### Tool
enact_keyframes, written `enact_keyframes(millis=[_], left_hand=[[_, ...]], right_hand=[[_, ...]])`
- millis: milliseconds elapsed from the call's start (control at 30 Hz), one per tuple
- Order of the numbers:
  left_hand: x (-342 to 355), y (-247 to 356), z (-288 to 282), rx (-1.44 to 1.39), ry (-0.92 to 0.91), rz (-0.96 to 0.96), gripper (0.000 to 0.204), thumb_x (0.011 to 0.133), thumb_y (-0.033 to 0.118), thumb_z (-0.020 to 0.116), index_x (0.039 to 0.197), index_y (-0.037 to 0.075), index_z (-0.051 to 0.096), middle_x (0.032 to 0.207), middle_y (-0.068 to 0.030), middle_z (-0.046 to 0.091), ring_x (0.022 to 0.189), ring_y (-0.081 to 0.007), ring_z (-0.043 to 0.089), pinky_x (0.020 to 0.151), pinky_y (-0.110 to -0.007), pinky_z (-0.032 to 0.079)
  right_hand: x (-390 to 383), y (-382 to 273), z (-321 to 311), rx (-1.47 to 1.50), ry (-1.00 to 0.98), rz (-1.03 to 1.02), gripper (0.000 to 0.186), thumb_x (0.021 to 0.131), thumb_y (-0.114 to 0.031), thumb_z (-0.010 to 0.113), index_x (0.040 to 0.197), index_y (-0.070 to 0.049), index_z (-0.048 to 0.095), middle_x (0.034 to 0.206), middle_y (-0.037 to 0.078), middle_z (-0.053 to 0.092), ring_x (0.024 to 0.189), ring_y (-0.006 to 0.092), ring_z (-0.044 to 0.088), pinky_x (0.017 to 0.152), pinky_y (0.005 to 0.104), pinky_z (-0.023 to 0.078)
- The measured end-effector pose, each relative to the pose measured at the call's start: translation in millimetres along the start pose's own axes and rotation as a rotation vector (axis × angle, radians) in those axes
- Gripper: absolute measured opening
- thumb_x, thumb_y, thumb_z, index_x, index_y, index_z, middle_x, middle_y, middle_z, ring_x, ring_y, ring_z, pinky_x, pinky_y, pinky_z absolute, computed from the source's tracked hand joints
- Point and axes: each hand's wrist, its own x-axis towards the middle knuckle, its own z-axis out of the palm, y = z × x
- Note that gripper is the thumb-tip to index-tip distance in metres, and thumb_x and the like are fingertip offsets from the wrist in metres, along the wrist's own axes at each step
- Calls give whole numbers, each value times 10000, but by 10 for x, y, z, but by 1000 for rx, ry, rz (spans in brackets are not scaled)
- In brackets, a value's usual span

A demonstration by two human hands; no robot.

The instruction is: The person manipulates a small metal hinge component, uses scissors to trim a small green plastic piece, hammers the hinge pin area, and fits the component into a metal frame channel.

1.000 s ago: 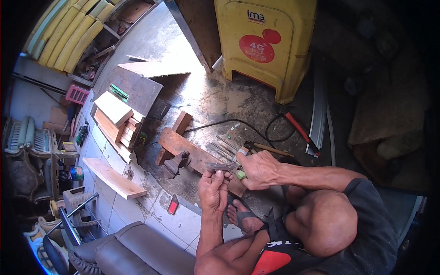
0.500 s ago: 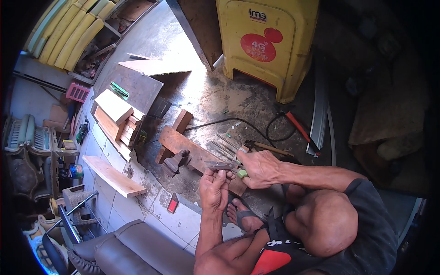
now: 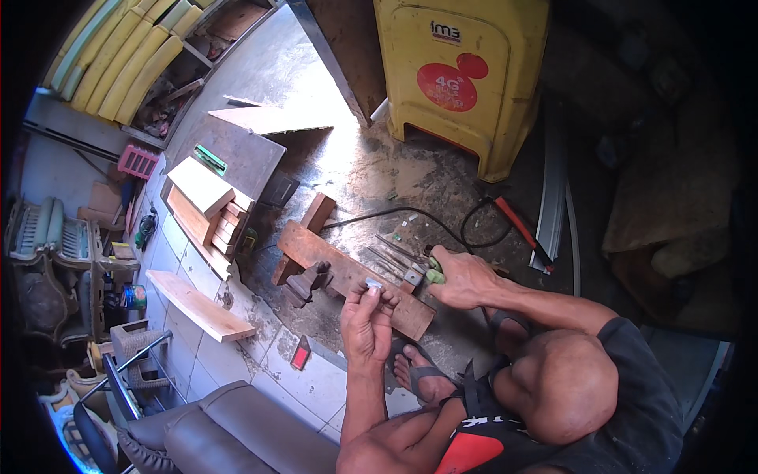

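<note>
My left hand (image 3: 368,325) is raised with thumb and fingertips pinched on a small whitish piece (image 3: 373,283). To the right, my right hand (image 3: 464,278) is closed around the green handle of scissors (image 3: 435,276). Their blades point down toward the left and are hard to make out. Both hands are over a worn wooden plank (image 3: 347,265) with a dark metal vise-like block (image 3: 308,284) at its left. Several thin metal rods or files (image 3: 387,254) lie beside the plank, close to the scissors.
A red-handled tool (image 3: 517,225) and black cable (image 3: 395,210) lie beyond my right hand. At the far side stands a yellow plastic stool (image 3: 466,47). Wood blocks (image 3: 197,186), a loose board (image 3: 201,306) and a small red object (image 3: 300,354) are to the left. A brown cushioned seat (image 3: 245,430) is near.
The scissors have come away from my left hand, moving right with my right hand. The whitish piece now shows in my left fingertips.
</note>
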Motion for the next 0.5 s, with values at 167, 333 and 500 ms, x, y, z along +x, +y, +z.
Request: enact_keyframes(millis=[167, 333, 500], left_hand=[[-17, 49, -3, 58, 60, 28, 216, 950, 12, 636, 1154, 66, 589, 954, -84, 672, 881, -222, 680, 810, -379, 583], [-14, 89, 13, 43, 88, 26, 219, 944, 20, 644, 1152, 61, 587, 951, -85, 670, 865, -223, 682, 804, -381, 587], [14, 76, 36, 19, 101, 27, 234, 943, 27, 651, 1167, 58, 589, 953, -87, 670, 874, -224, 683, 808, -376, 588]], right_hand=[[-20, 124, 59, 63, 25, -17, 524, 812, -244, 632, 1221, 47, 480, 1017, 326, 659, 987, 487, 657, 877, 528, 503], [-7, 104, 21, 36, -18, -77, 555, 814, -269, 624, 1242, 54, 482, 1042, 336, 659, 1006, 497, 646, 901, 529, 501], [-30, 35, 10, -20, -83, -57, 608, 813, -307, 621, 1300, 27, 481, 1043, 342, 667, 986, 507, 649, 902, 534, 505]])
